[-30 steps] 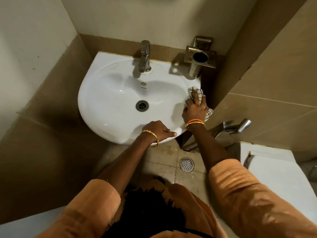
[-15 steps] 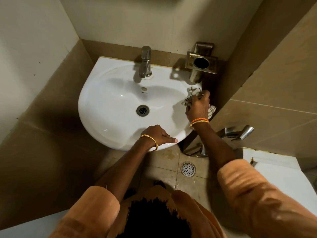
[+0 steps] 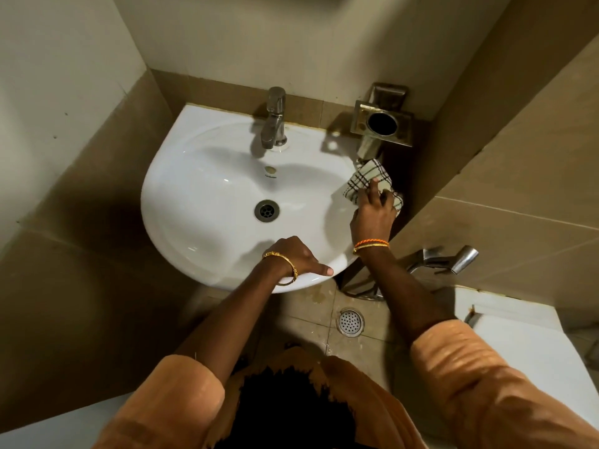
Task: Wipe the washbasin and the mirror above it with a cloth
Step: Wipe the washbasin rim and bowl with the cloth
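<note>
A white washbasin (image 3: 207, 202) is fixed to the wall below me, with a steel tap (image 3: 275, 119) at its back and a round drain (image 3: 266, 210) in the bowl. My right hand (image 3: 372, 215) presses a checked white cloth (image 3: 368, 178) onto the basin's right rim, fingers spread over it. My left hand (image 3: 296, 254) grips the basin's front rim, thumb pointing right. The mirror is out of view above the frame.
A steel holder (image 3: 382, 124) with a round hole hangs on the wall just behind the cloth. A spray nozzle (image 3: 460, 259) is on the right wall, a floor drain (image 3: 350, 321) below, and a white toilet cistern (image 3: 525, 348) at the lower right.
My right hand slid the cloth back along the right rim toward the steel holder, then spread it flatter. My left hand stayed on the front rim.
</note>
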